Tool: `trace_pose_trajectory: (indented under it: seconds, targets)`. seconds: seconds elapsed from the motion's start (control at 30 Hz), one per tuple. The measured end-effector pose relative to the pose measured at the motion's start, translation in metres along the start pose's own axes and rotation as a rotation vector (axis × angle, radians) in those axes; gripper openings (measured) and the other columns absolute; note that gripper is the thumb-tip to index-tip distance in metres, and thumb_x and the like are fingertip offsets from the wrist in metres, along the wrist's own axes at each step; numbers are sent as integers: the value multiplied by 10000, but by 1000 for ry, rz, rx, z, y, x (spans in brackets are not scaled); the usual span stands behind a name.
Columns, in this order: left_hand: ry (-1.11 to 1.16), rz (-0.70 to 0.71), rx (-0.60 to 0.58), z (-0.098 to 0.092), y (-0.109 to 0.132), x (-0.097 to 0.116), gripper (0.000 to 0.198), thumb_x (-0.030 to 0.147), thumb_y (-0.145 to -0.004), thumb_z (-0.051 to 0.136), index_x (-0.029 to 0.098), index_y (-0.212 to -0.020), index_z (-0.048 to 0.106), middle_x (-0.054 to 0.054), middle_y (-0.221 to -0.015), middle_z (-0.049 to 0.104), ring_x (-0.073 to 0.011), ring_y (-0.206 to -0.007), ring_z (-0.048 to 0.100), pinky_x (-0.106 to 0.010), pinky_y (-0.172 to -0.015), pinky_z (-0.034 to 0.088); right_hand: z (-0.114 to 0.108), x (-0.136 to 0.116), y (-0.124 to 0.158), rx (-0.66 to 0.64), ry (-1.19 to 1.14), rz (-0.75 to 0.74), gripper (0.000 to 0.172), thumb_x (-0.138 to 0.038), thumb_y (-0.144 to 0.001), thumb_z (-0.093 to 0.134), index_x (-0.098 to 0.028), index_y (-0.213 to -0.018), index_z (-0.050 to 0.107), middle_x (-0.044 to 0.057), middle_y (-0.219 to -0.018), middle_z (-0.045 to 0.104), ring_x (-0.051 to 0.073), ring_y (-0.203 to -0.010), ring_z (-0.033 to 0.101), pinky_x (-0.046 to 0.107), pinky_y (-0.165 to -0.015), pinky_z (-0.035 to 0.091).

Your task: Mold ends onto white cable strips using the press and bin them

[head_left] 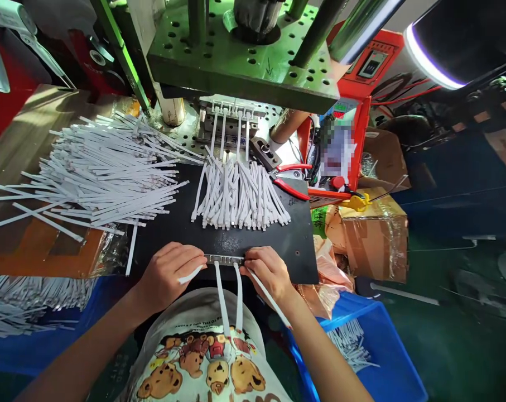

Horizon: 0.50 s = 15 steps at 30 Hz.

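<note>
A narrow slotted metal bar (225,259) is held level near the front edge of the black work plate (164,231). My left hand (168,274) is closed on its left end, and my right hand (271,273) grips the right end. White flat cables (221,296) hang from the bar toward my body; two show between my hands and one passes by each hand. Just beyond the bar lies a spread bunch of white flat cables (240,195), their connector ends toward me. Behind them, several cables sit in a metal fixture (206,125) under the green press (244,75).
A large heap of white cables (106,173) lies at left on a cardboard box (68,251). Red-handled pliers (292,190) rest right of the bunch. Blue bins (386,340) with cables stand low on both sides. A red case (364,145) and cardboard box (378,237) are at right.
</note>
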State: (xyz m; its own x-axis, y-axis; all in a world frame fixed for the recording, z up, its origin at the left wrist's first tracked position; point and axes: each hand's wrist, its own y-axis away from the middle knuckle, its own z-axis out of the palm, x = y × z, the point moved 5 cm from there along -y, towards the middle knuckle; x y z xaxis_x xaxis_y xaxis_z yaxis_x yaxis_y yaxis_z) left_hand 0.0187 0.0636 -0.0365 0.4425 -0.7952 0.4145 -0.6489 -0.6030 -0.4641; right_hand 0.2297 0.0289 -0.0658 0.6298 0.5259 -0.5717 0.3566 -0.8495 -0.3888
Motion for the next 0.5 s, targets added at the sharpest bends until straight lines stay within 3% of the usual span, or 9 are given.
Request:
trace_pose_trajectory:
  seconds: [0.07,0.13,0.23,0.3,0.37,0.43,0.5]
  targets:
    - [-59,22,-39,3,-2,3,109,66,-916,585,121,-1001,626,-85,-966,711,-206,-900,667,-354,-787,477,-2,-2,0,-6,-5,-4,137,-156,-962,557,-183,-830,581,77,-854,655,190,-844,611,338,-751,491]
    - [-100,40,-62,7,-4,7,104,45,-907,571,109,-968,624,-89,-947,704,-216,-884,663,-362,-761,468,-9,-2,-4,-96,-3,13,141,-168,-976,534,-180,-847,592,81,-874,653,189,-838,601,335,-748,482]
    - [-97,55,-56,6,-6,11,95,73,-918,548,102,-969,623,-98,-924,692,-228,-867,655,-376,-748,468,-21,5,-25,-428,-29,3,91,-192,-964,563,-190,-1004,644,77,-968,668,186,-858,619,319,-758,486]
    - [-30,45,-123,2,-8,5,123,88,-928,520,125,-988,622,-91,-936,688,-219,-873,652,-369,-756,481,-34,19,-56,-562,-59,-7,177,-205,-950,597,-206,-1119,651,64,-1019,680,179,-896,642,297,-780,494]
    - [109,61,-285,-4,-18,-14,192,117,-925,531,166,-1090,616,-83,-1026,686,-213,-954,649,-351,-806,505,-50,45,-104,-480,13,36,192,-229,-955,602,-193,-1134,660,66,-1015,686,181,-908,649,292,-798,492]
    - [206,61,-438,-11,-42,-48,304,163,-931,542,222,-1226,579,-76,-1171,658,-207,-1089,623,-334,-904,514,-65,78,-160,-293,241,146,186,-228,-965,579,-150,-1108,669,102,-1027,681,204,-920,639,320,-822,483]
    - [111,-29,-437,-18,-87,-97,348,191,-957,507,251,-1297,549,-79,-1292,608,-210,-1194,582,-344,-1001,493,-75,107,-212,-166,484,270,214,-184,-974,534,-96,-1128,655,162,-1093,662,238,-974,627,366,-858,481]
